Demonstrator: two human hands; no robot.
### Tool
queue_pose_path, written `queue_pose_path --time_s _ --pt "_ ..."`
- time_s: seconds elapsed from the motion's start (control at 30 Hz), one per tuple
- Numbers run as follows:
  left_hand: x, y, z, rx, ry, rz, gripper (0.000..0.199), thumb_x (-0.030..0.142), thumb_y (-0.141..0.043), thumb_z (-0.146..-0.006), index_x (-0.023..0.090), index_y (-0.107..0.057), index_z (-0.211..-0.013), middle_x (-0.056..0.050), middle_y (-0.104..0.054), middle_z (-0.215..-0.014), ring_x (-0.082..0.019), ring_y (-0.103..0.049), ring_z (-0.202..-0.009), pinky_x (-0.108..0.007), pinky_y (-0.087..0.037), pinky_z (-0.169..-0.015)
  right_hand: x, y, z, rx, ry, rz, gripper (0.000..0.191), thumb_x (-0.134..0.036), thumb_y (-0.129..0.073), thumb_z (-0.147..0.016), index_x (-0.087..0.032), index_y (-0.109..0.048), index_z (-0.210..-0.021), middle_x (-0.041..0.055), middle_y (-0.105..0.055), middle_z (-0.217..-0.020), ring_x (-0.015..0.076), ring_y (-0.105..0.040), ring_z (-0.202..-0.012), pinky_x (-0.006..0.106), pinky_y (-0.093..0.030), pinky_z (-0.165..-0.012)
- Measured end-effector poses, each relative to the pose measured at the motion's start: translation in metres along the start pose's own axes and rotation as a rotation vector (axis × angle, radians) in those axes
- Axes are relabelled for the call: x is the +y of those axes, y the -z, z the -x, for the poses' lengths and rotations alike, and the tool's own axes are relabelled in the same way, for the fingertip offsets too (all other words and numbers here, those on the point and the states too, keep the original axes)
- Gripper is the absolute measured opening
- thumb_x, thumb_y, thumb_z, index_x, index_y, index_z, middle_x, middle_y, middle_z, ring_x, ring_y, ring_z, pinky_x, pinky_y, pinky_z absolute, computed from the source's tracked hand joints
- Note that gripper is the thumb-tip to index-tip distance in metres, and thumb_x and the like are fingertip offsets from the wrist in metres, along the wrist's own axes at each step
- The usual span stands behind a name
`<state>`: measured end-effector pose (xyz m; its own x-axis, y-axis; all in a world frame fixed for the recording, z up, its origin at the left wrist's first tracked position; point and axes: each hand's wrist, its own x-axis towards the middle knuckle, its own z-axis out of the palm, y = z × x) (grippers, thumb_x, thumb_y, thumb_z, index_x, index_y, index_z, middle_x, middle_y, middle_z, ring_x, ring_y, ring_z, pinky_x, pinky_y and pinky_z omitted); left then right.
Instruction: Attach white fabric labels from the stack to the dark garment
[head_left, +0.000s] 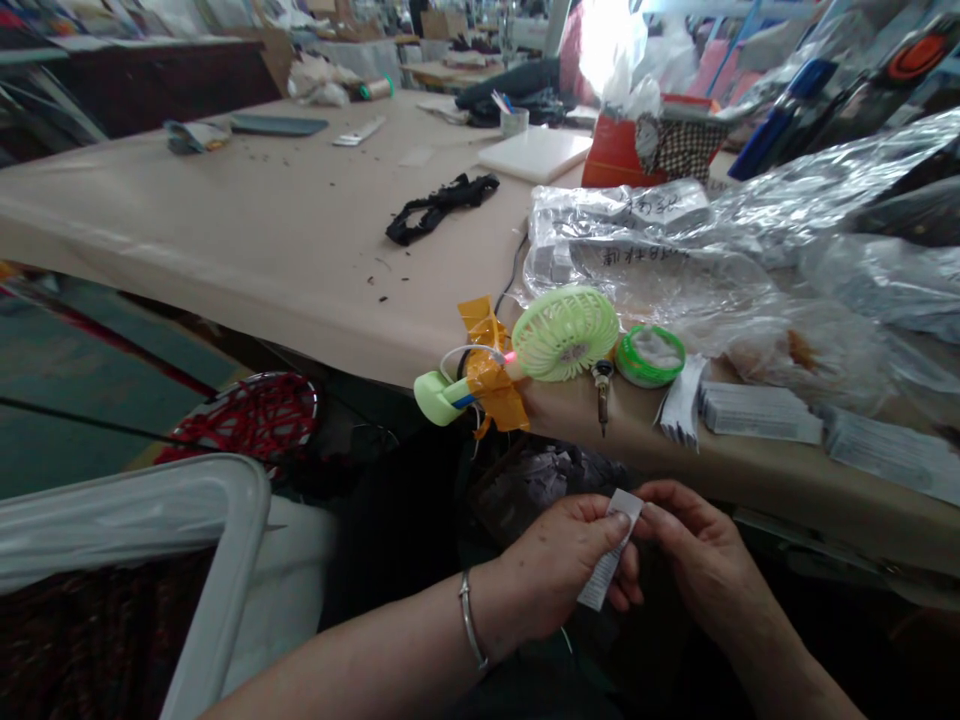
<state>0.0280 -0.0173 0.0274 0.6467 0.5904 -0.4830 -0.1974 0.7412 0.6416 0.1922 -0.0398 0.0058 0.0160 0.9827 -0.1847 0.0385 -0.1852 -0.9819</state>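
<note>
A small white printed label (600, 578) is pinched between the thumb and fingers of my left hand (574, 560), below the table's front edge. Close on its right, my right hand (694, 545) has its thumb and index finger pressed together near the label's upper end; whatever is between them is too small to make out. Stacks of similar labels (761, 412) lie along the table edge at the right, beside a fanned bunch of white strips (682, 400). A green round tub (649, 356) and a small pointed tool (602, 398) are left of them.
A green fan (566, 333) is fixed with orange tape (495, 385) to the edge of the table (300, 230). Clear plastic bags (652, 250) cover the right side. A black cloth strip (442, 205) lies mid-table. A white bin (247, 520) with dark contents stands lower left.
</note>
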Motion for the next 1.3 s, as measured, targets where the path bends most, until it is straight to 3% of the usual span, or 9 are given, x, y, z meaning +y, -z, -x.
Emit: queue_pose_path --time_s 0.17,0.33,0.47,0.63,0.93,1.3 --pt "0.003 -0.001 0.001 0.082 -0.099 -0.075 0.033 0.048 -0.058 -0.076 0.016 -0.054 -0.074 0.001 -0.052 -0.059 -0.010 -0.050 -0.050 -0.022 -0.039 -0.049 0.000 -0.009 -0.011 -0.005 -0.057 -0.094 0.023 -0.040 -0.068 -0.079 -0.018 -0.062 -0.077 -0.0011 -0.061 -0.064 0.0113 -0.056 -0.054 0.023 -0.049 -0.054" --pt "0.010 0.004 0.002 0.182 -0.267 -0.252 0.027 0.039 -0.053 -0.083 0.015 -0.059 -0.072 -0.001 -0.055 -0.064 -0.012 -0.050 -0.061 -0.024 -0.040 -0.060 -0.018 -0.021 -0.022 -0.019 0.048 -0.050 0.024 -0.042 -0.069 -0.076 -0.019 -0.063 -0.070 -0.0014 -0.060 -0.061 0.0111 -0.053 -0.051 0.022 -0.046 -0.048" --pt "0.020 0.010 0.004 0.333 -0.459 -0.482 0.017 0.025 -0.054 -0.084 0.015 -0.067 -0.079 -0.001 -0.061 -0.072 -0.013 -0.053 -0.070 -0.022 -0.040 -0.066 -0.033 -0.027 -0.029 0.039 0.168 0.085 0.021 -0.039 -0.068 -0.076 -0.019 -0.065 -0.070 0.0011 -0.065 -0.071 0.0130 -0.058 -0.063 0.022 -0.049 -0.057" --pt "0.035 0.015 0.001 0.426 -0.629 -0.686 0.019 0.026 -0.053 -0.087 0.017 -0.069 -0.083 -0.001 -0.066 -0.075 -0.012 -0.057 -0.070 -0.021 -0.041 -0.066 -0.034 -0.027 -0.036 0.074 0.186 0.170 0.019 -0.037 -0.065 -0.080 -0.019 -0.066 -0.077 0.0015 -0.066 -0.075 0.0131 -0.059 -0.067 0.021 -0.048 -0.060" --pt "0.043 0.019 -0.007 0.481 -0.707 -0.860 0.021 0.023 -0.050 -0.089 0.016 -0.065 -0.075 0.001 -0.062 -0.067 -0.009 -0.054 -0.062 -0.019 -0.038 -0.059 -0.028 -0.029 -0.042 0.126 0.245 0.297 0.016 -0.035 -0.061 -0.084 -0.020 -0.064 -0.082 -0.0001 -0.065 -0.075 0.0124 -0.058 -0.067 0.020 -0.045 -0.060" --pt "0.046 0.020 -0.010 0.482 -0.735 -0.877 0.022 0.022 -0.051 -0.089 0.016 -0.064 -0.072 0.002 -0.060 -0.064 -0.008 -0.051 -0.060 -0.017 -0.037 -0.058 -0.024 -0.029 -0.047 0.156 0.339 0.347 0.011 -0.031 -0.060 -0.085 -0.020 -0.063 -0.084 -0.0002 -0.065 -0.077 0.0125 -0.060 -0.070 0.020 -0.046 -0.061"
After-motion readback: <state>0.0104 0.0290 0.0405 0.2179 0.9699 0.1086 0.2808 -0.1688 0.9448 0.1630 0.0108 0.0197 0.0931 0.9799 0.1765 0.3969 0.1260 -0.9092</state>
